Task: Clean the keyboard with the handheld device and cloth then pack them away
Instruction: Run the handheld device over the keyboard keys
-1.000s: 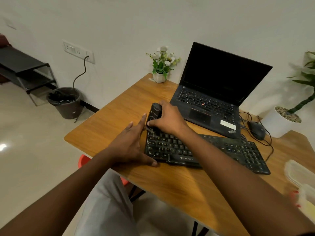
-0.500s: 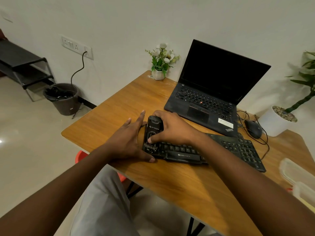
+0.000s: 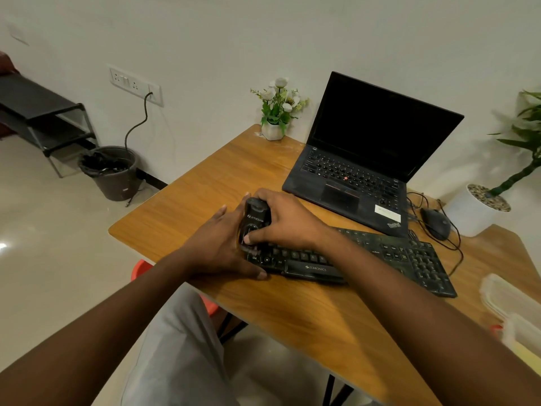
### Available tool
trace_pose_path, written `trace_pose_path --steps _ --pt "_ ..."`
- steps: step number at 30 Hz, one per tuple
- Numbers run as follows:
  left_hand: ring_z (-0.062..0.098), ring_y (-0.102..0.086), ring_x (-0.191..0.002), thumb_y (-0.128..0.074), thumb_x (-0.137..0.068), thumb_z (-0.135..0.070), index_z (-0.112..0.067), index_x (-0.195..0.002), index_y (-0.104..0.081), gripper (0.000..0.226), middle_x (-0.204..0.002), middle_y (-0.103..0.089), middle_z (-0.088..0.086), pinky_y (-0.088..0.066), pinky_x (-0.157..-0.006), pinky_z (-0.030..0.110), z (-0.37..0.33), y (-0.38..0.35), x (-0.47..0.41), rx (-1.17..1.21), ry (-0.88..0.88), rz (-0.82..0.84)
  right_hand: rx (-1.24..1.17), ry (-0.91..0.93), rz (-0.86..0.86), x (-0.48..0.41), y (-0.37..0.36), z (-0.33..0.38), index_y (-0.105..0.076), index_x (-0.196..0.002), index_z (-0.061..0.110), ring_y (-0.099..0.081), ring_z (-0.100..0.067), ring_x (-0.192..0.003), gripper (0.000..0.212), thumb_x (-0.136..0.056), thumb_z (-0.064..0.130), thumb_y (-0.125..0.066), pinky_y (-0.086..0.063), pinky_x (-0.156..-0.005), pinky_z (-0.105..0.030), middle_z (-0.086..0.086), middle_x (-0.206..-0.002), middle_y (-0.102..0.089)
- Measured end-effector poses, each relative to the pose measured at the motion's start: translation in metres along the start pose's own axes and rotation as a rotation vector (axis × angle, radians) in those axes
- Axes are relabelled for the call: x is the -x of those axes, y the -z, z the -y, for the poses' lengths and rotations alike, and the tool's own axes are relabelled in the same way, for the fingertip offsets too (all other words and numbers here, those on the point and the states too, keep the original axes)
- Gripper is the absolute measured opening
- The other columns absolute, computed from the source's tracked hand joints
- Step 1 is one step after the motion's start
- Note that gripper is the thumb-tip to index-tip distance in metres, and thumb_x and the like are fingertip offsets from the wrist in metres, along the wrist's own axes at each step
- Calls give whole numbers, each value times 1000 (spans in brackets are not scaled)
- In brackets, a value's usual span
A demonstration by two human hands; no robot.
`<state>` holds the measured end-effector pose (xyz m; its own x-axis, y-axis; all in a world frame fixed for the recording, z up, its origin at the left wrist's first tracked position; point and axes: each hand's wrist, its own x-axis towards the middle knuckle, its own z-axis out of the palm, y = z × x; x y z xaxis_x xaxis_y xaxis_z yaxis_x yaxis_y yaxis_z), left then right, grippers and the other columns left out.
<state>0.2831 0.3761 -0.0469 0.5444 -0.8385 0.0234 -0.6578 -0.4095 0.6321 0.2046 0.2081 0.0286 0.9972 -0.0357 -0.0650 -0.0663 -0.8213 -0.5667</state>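
Handheld device point(image 3: 254, 222) drawn nearer along the left end of the keyboard point(image 3: 380, 253) since 1.0 s ago, now between both hands. Right hand point(image 3: 288, 219) grips it, thumb on its face; left hand point(image 3: 218, 247) flat, fingers straight, on worktop point(image 3: 187, 212) against that end.

Your wooden desk point(image 3: 181, 212) carries a black keyboard point(image 3: 409, 259) near its front edge; an open laptop point(image 3: 351, 177), screen dark, just behind it; a small flower pot point(image 3: 272, 131) at the far corner; a corded mouse point(image 3: 436, 227) beside the laptop; clear containers point(image 3: 509, 300) at your right.
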Motion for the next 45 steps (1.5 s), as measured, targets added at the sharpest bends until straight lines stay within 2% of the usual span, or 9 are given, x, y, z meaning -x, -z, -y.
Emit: trace_pose_path --steps 3,8,12,15,18,22,33,39,45 --pt "5 -13 -156 -80 -52 -89 -27 -166 -2 151 -171 -19 -13 5 -130 36 4 -3 -3 -43 -3 16 25 38 86 10 1 2 -50 -98 44 -63 -1 -86 52 -73 30 -93 -47 -66 -20 15 -97 -64" --pt "29 6 -159 -87 -53 -78 -38 -160 25 160 -171 -18 -16 0 -124 38 -5 2 3 23 108 55 54 -26 64 21 16 -15 -58 -109 31 -69 -7 -88 50 -73 31 -93 -61 -76 -38 9 -100 -70" --pt "26 2 -159 -87 -62 -71 -32 -162 22 153 -172 -17 -10 7 -118 28 -9 2 3 0 95 51 40 -53 -30 20 19 -22 -57 -108 31 -70 -6 -84 49 -73 31 -92 -62 -77 -41 8 -95 -72" --pt "30 4 -159 -83 -57 -81 -35 -162 23 156 -173 -15 -10 3 -124 39 -5 1 3 -11 95 49 -14 -20 -59 19 7 -16 -58 -109 28 -69 -7 -84 49 -74 30 -92 -61 -75 -39 7 -96 -71" --pt "25 -3 -160 -76 -53 -93 -34 -164 17 156 -172 -16 -14 2 -131 45 5 -4 -2 -47 47 26 -38 23 -42 19 0 -11 -58 -111 27 -68 -8 -88 51 -74 30 -92 -60 -76 -38 8 -99 -69" --pt "-5 2 -136 -86 -65 -71 -28 -163 20 151 -161 -21 -23 13 -117 23 -9 0 3 -25 27 26 -34 27 66 27 8 -18 -59 -111 25 -69 -10 -92 51 -74 31 -93 -61 -78 -40 7 -103 -70" --pt "-6 -2 -128 -88 -68 -63 -25 -164 17 147 -171 -21 -9 11 -112 17 -22 6 8 -12 42 49 8 -5 -20 35 11 -24 -58 -111 29 -68 -4 -88 51 -74 30 -93 -55 -70 -28 9 -100 -69" --pt "-3 0 -137 -86 -65 -69 -28 -164 18 150 -171 -21 -10 10 -114 20 -18 5 7 -30 64 47 9 31 39 35 12 -24 -57 -110 30 -68 -7 -91 50 -74 30 -92 -61 -75 -37 8 -103 -70" --pt "-6 2 -133 -87 -67 -67 -29 -164 17 147 -173 -13 -9 10 -113 18 -20 5 7 -30 74 56 112 -84 -200 28 27 -46 -53 -112 30 -70 -9 -85 52 -77 32 -91 -62 -70 -36 8 -100 -69"
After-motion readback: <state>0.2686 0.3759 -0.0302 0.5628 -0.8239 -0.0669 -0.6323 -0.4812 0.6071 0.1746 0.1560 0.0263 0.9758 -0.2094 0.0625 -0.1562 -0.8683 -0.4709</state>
